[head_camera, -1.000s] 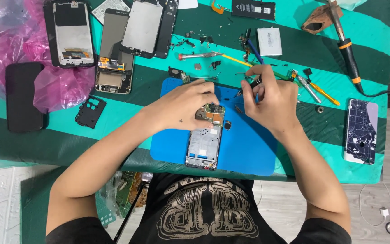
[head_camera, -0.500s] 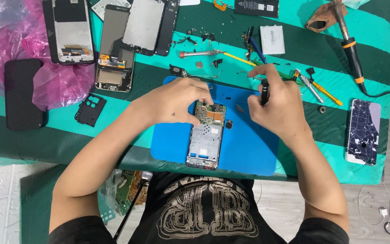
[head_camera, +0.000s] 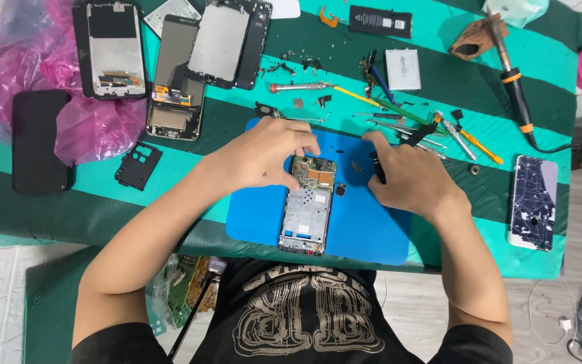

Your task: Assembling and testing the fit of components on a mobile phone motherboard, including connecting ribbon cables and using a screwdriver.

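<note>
opened phone frame (head_camera: 308, 205) lies lengthwise on the blue mat (head_camera: 257, 222), mid counter (head_camera: 102, 209), top end away from the person. left hand (head_camera: 264, 158) curled over its top-left corner, fingers pinching the frame edge beside the circuit board. right hand (head_camera: 409, 178) just right of the frame, closed around a thin black tool (head_camera: 377, 168) — tip down on the mat. small dark part (head_camera: 340, 191) between frame and right hand. loose screwdrivers (head_camera: 399, 121) behind, cracked phone (head_camera: 533, 202) far right.
</note>
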